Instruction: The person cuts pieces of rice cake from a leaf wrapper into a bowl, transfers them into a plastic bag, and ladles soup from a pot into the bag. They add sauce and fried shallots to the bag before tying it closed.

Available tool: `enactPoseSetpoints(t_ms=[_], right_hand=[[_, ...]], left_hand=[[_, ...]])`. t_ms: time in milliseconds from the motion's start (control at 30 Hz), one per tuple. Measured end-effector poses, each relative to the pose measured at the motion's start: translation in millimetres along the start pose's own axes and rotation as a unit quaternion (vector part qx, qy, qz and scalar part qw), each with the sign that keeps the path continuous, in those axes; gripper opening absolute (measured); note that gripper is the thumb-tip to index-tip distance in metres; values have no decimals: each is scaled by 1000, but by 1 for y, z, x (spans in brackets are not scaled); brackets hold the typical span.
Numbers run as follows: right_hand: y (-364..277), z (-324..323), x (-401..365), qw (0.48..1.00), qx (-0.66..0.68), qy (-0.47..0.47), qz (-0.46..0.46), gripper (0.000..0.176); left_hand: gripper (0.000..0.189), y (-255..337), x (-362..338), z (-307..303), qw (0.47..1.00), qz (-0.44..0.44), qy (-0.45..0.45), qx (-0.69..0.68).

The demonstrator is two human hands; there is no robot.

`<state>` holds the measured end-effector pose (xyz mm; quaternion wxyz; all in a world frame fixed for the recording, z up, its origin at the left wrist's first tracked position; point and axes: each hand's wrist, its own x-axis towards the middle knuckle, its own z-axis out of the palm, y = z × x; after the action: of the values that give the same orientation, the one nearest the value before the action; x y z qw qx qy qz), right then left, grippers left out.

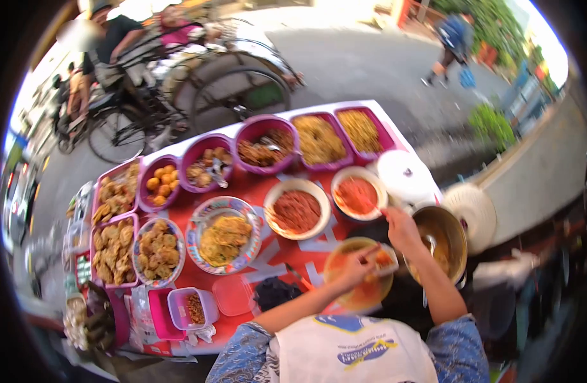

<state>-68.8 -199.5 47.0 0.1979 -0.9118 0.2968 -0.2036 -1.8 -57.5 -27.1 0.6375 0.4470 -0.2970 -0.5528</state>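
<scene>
My right hand [403, 228] is closed on the handle of a red spoon [371, 203], whose other end dips into a bowl of red sauce [352, 191]. My left hand [357, 267] grips a small pale container [388, 263] with a little orange-red food inside. That container is held above a wide yellowish bowl [335, 262], which my left hand and forearm partly cover. Left of the sauce stands a cream bowl [270, 214] of dark red, chunky food. A metal pot [458, 239] with a ladle in it stands beside my right forearm.
Purple tubs of noodles [319, 139] and cooked food line the table's far edge. A patterned plate [198, 220] holds a yellow omelette-like food; fried pieces [113, 252] fill trays at left. A white lid [405, 172] lies at right. Beyond, a cycle rickshaw [198, 96] and a walking person [453, 41] are on the street.
</scene>
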Motion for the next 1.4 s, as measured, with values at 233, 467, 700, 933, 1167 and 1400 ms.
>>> enactPoseSetpoints(t_ms=[233,467,700,933,1167,1400], right_hand=[[-43,22,44,980,-118,-57,-152,30],[-225,26,56,926,130,-179,-307,9],[-343,140,-8,766,235,-401,-444,7],[-388,276,-62,696,-4,-494,-522,14],[-394,295,-70,683,-159,-496,-512,16],[-390,309,-77,644,-210,-494,-545,18]], left_hand=[[54,-8,4,-3,992,30,89,84],[55,24,-27,6,989,7,61,132],[54,-17,8,18,988,64,33,135],[54,-38,15,8,993,60,-4,102],[54,-47,10,-4,995,56,-27,75],[54,-50,8,-9,996,58,-37,52]])
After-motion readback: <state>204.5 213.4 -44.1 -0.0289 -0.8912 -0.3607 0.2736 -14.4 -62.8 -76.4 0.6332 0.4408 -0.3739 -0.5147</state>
